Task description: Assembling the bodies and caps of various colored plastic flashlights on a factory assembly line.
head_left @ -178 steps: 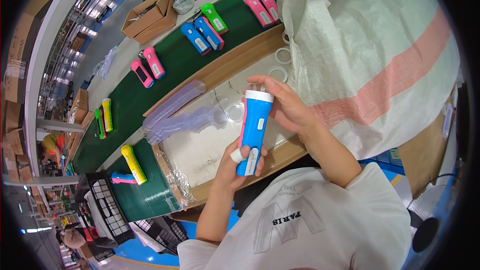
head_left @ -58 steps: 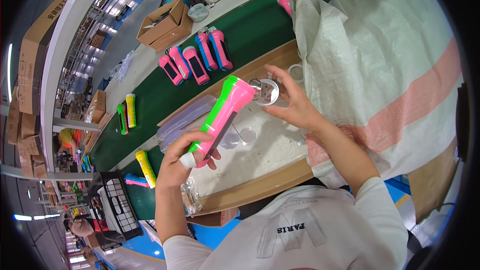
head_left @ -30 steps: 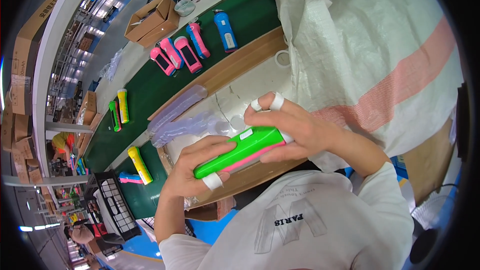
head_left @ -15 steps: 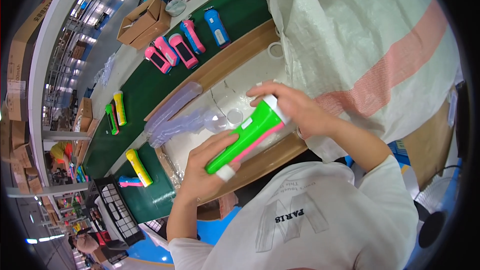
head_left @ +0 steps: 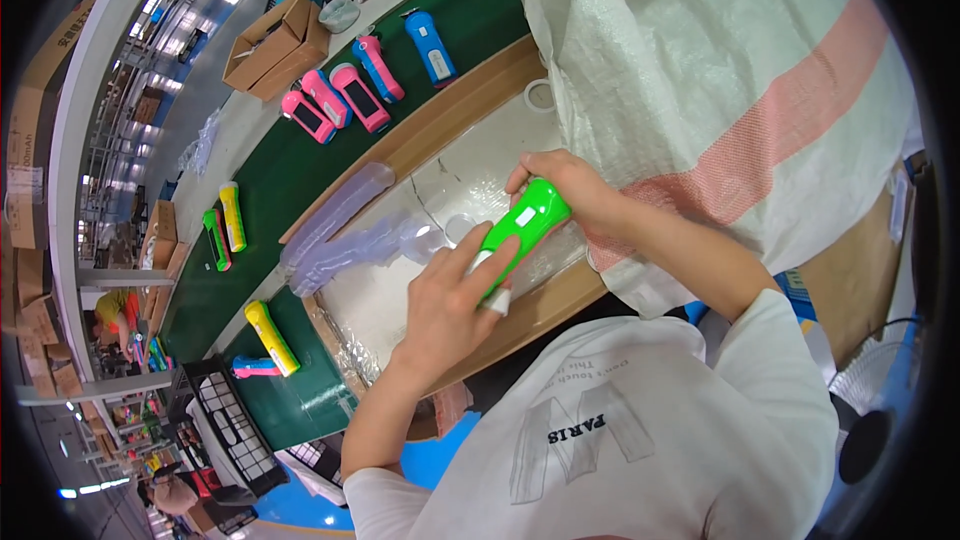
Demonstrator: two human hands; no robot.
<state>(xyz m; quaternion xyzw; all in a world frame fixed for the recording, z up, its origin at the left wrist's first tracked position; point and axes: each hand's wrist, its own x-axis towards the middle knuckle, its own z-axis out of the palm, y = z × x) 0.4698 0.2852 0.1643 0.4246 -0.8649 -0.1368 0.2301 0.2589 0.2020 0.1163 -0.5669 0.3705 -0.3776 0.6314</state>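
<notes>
Green torch (head_left: 528, 212) gripped at both ends

L. hand (head_left: 440, 305) clamps the handle, R. hand (head_left: 575, 190) curls its fingers round the wide end (rim hidden), over the cardboard tray (head_left: 550, 302), by its near edge. Prob. best: steady L. grip, R. pressure square w/ the barrel.

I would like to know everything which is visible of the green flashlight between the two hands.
The green flashlight has a smooth, glossy body that looks like plastic, with a small white rectangular piece on its face. It is tilted, its wider end up and to the right in the picture, held above the cardboard tray. The right hand covers the wide end, and the left hand grips the narrow end. Whether it is lit cannot be told.
</notes>
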